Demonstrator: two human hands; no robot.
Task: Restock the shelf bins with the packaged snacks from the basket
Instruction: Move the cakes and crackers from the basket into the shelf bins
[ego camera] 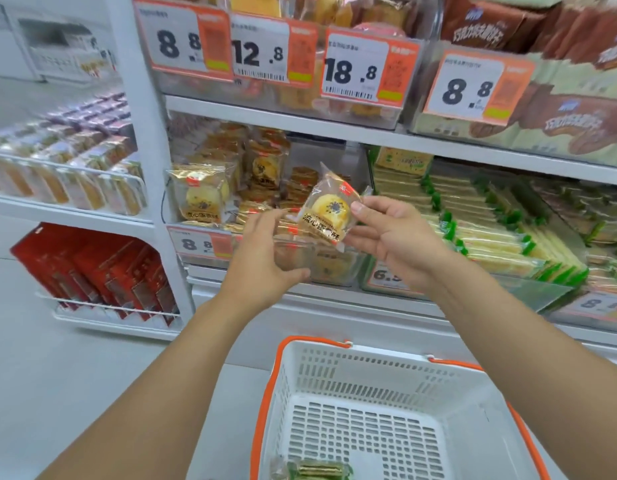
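Observation:
My right hand point(390, 237) pinches a clear-wrapped round yellow pastry packet point(329, 209) by its right edge, holding it in front of the middle shelf. My left hand point(269, 251) grips the front rim of a clear plastic shelf bin point(338, 268) that holds more of the same pastries. Another pastry packet point(201, 195) stands upright at that bin's left end. Below, the white basket with orange handles point(369, 375) is on the floor side of the shelf; one green-wrapped snack point(314, 471) lies at its near edge.
Price tags point(360, 67) hang along the upper shelf. Green-and-yellow wafer packs point(490, 230) fill the bin to the right. Red boxes point(92, 271) and wrapped cakes point(64, 181) sit in wire racks on the left end cap. Grey floor lies at lower left.

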